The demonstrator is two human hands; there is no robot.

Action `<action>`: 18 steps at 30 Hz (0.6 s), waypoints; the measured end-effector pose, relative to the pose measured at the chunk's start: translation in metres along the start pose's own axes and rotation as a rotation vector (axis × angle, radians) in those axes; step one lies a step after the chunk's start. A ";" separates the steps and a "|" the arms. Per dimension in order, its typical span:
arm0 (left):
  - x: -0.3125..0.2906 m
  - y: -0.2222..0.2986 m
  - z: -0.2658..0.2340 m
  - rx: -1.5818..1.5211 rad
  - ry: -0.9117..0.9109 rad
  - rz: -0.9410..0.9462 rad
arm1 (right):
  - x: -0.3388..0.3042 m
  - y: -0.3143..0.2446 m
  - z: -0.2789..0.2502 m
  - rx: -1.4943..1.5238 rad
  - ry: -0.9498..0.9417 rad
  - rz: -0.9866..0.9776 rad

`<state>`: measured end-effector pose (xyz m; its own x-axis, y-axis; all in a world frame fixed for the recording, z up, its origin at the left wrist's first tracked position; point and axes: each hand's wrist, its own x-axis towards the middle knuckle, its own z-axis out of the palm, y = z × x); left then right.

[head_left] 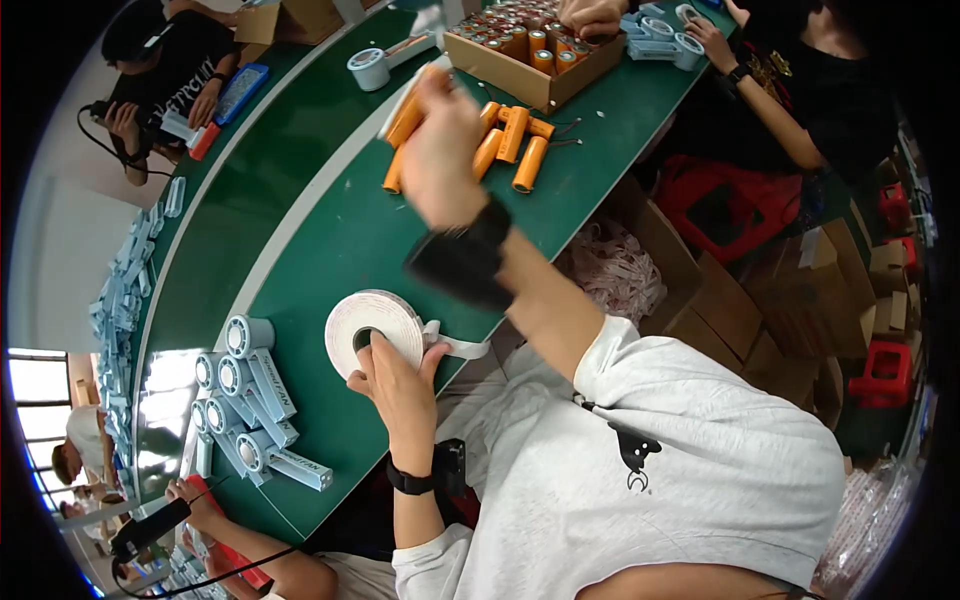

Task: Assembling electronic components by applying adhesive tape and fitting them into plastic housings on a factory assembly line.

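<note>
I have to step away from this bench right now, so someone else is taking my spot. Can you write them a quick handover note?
Left hand: gripping the white tape roll on the green table, a loose tape end trailing right.
Right hand: raised and blurred, holding an orange cylindrical cell.
Loose orange cells lie beside it; more stand in the cardboard box.
Pale blue tubes are stacked at left.
Done: cannot tell.
Left: loose cells unhandled.
</note>
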<state>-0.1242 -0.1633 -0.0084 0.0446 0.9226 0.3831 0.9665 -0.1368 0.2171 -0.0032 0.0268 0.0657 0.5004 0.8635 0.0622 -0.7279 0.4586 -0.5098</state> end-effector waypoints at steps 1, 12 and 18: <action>0.007 -0.015 0.004 0.013 0.015 -0.012 | 0.009 -0.021 0.008 0.078 -0.138 -0.054; 0.055 -0.077 -0.072 -0.135 0.258 0.176 | -0.129 -0.031 -0.006 -0.089 -1.788 0.378; -0.040 -0.157 -0.154 0.097 -0.053 -0.159 | -0.230 0.029 -0.021 -0.615 -2.190 0.167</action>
<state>-0.3165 -0.2344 0.0806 -0.0996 0.9479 0.3025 0.9822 0.0451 0.1822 -0.1293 -0.1634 0.0188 -0.9439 -0.0918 0.3173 -0.2975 0.6539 -0.6957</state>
